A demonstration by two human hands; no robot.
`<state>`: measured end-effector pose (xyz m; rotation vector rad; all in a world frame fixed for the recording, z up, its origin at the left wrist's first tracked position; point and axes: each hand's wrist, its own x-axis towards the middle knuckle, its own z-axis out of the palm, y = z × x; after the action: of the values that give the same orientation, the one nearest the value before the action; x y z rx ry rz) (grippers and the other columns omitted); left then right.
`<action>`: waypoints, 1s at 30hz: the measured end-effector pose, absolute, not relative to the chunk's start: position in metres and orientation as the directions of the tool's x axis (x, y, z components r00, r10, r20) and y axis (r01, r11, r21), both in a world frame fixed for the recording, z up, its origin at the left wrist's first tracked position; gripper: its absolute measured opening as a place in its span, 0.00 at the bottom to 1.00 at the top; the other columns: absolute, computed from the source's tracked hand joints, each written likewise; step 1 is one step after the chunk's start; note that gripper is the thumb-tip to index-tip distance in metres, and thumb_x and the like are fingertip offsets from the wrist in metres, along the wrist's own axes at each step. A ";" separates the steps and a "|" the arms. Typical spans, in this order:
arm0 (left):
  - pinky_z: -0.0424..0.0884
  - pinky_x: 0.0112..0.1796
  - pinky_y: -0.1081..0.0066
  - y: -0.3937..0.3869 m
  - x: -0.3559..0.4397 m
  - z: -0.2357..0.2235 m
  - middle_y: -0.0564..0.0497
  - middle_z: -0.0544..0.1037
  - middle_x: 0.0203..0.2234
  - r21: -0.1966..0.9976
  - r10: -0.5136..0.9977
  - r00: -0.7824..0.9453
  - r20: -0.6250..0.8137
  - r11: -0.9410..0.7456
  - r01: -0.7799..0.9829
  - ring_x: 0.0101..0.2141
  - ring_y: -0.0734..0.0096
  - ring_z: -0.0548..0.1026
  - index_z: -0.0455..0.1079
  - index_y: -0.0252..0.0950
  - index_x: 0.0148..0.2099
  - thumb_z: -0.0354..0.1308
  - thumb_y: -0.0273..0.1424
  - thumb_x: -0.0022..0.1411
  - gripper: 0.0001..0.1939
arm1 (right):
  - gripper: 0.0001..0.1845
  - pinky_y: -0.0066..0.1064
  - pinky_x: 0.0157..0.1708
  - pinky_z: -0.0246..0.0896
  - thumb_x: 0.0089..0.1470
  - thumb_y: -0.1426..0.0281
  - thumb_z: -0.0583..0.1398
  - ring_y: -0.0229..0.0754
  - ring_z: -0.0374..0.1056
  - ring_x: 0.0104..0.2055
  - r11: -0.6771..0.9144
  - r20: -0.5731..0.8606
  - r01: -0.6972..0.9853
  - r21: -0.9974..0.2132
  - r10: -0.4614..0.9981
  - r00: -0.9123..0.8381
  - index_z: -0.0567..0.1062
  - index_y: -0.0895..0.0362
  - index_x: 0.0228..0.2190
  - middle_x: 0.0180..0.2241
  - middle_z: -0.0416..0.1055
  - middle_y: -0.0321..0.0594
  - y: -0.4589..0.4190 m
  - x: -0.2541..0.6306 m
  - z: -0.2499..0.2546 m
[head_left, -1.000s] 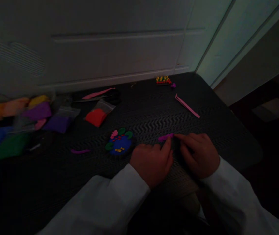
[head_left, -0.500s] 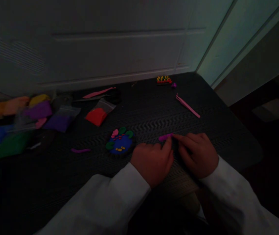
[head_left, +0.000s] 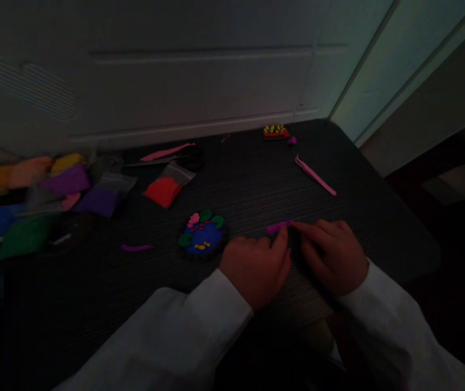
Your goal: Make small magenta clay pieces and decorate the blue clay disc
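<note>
Though near-crosswise, purple strip (head_left: 278, 227), right end farther

I see a dark table (head_left: 244, 187): bags (head_left: 67, 182) at its left, then a red bag (head_left: 163, 191) with scissors (head_left: 195, 158) and a pink tool (head_left: 167, 152) behind, a pond model (head_left: 203, 237) between a curved strip (head_left: 137, 248) and a straight strip (head_left: 278, 227), both purple. Further right I have tweezers (head_left: 316, 175); near the far edge, a flower block (head_left: 275, 133).

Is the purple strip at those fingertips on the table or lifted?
On the table: the purple strip lies along its surface, the left hand touching it, the right hand at its end.
</note>
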<state>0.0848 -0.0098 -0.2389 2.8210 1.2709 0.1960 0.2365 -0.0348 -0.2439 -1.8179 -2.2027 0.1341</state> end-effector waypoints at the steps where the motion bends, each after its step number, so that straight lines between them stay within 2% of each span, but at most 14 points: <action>1: 0.59 0.24 0.65 -0.010 0.085 -0.239 0.49 0.71 0.23 0.090 0.749 0.655 0.097 -0.662 0.744 0.22 0.65 0.69 0.52 0.37 0.50 0.36 0.36 0.54 0.21 | 0.18 0.31 0.31 0.43 0.46 0.70 0.48 0.37 0.58 0.29 0.200 0.155 0.947 -0.250 0.974 -0.165 0.63 0.56 0.42 0.26 0.64 0.38 -0.035 0.237 -0.244; 24: 0.60 0.24 0.67 -0.010 0.085 -0.237 0.48 0.71 0.22 0.088 0.751 0.648 0.128 -0.659 0.747 0.22 0.67 0.69 0.53 0.35 0.49 0.38 0.36 0.53 0.21 | 0.19 0.30 0.30 0.43 0.46 0.70 0.48 0.37 0.57 0.28 0.252 0.154 0.941 -0.227 0.963 -0.221 0.61 0.55 0.43 0.24 0.63 0.38 -0.034 0.236 -0.245; 30: 0.60 0.24 0.67 -0.011 0.084 -0.237 0.48 0.71 0.23 0.078 0.761 0.637 0.128 -0.648 0.758 0.22 0.67 0.69 0.57 0.35 0.46 0.38 0.36 0.53 0.19 | 0.18 0.31 0.31 0.44 0.46 0.70 0.47 0.37 0.58 0.28 0.218 0.179 0.944 -0.250 0.968 -0.176 0.63 0.57 0.42 0.25 0.64 0.38 -0.035 0.237 -0.245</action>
<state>0.0840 -0.0108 -0.2374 2.8268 1.3116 0.2324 0.2370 -0.0349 -0.2454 -1.7931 -2.1997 0.1175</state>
